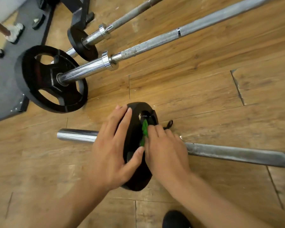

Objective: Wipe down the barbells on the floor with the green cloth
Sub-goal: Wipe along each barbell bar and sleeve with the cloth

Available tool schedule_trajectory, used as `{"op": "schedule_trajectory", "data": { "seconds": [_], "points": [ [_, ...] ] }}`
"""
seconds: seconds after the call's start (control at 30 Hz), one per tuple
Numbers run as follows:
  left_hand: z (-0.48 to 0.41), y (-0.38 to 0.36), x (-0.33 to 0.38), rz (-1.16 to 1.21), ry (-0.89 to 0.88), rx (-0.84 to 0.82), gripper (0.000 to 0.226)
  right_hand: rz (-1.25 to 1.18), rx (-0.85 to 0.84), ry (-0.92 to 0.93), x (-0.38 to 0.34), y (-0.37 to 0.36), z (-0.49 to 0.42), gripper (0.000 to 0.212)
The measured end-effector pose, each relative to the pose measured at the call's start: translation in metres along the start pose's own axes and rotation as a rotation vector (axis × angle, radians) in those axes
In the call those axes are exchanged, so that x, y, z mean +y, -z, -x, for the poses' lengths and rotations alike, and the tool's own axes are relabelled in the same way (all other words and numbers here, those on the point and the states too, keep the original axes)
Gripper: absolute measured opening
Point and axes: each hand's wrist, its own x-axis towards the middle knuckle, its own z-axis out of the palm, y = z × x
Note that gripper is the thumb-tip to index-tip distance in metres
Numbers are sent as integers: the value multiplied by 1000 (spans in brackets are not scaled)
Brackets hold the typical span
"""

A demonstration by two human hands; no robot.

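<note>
**A:** What sits furthest left?

**B:** A grey mat point(5, 96). Just beside it a big plate point(30, 76) stands on edge on the wood floor point(187, 89). The middle bar point(155, 42) passes through its hub and runs up to the right. Behind that, a small plate point(74, 38) stands on the far bar point(130, 14).

**A:** And closer in?

**B:** The near bar point(77, 134) lies across the floor, with its shiny end sticking out to the left. The left hand point(112, 150) comes next, with fingers straight and spread. It lies flat over the rim of the near plate point(138, 178), and its thumb reaches onto the plate's right face. It holds nothing.

**A:** Where is the cloth?

**B:** The cloth point(145, 129) is on that right face, just below the plate's cut-out. Only a green strip shows. The rest is under the right hand point(166, 150), which holds it against the plate with fingers bent over it. The right thumb is hidden. The two hands nearly meet at the left thumb tip.

**A:** Is the plate on the bar?

**B:** It stands on edge in line with the bar, but the hands cover the hub. The bar's rough grey shaft comes out past the right wrist and runs to the right edge.

**A:** Anything lower down?

**B:** A black shoe point(176, 219) at the bottom edge, below the right forearm.
</note>
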Motion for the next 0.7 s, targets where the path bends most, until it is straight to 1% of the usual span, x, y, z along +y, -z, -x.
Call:
{"op": "schedule_trajectory", "data": {
  "seconds": [0.03, 0.1, 0.17, 0.3, 0.37, 0.43, 0.53, 0.6, 0.63, 0.7],
  "points": [
    [8, -2, 3, -1, -4, 23, 79, 0, -21, -28, -3, 2, -2, 21],
    [16, -3, 5, -1, -12, 50, 79, -14, -58, -30, -7, 6, -3, 23],
    [16, -3, 4, 14, -4, 46, 80, -65, -30, -14, -5, 8, 0, 32],
    [-2, -2, 0, 29, 24, 21, 83, -239, 38, 4, -1, 12, -6, 45],
    [-14, 0, -4, 27, 16, 5, 87, -265, 77, 33, -1, 10, -11, 51],
    [-27, 2, -7, 24, -2, -16, 88, -244, 66, 34, -1, 12, -12, 51],
    [-42, 4, -11, 8, -20, -52, 83, -84, -5, 39, -4, 15, -2, 53],
    [-48, 5, -13, -1, -22, -78, 82, -18, -72, 42, -3, 26, -9, 50],
    [-50, 5, -13, -1, -20, -85, 83, -53, -174, 4, -2, 32, -20, 45],
    [-51, 5, -13, 4, -14, -83, 83, -245, -234, -144, -1, 43, -42, 36]
  ]
}}
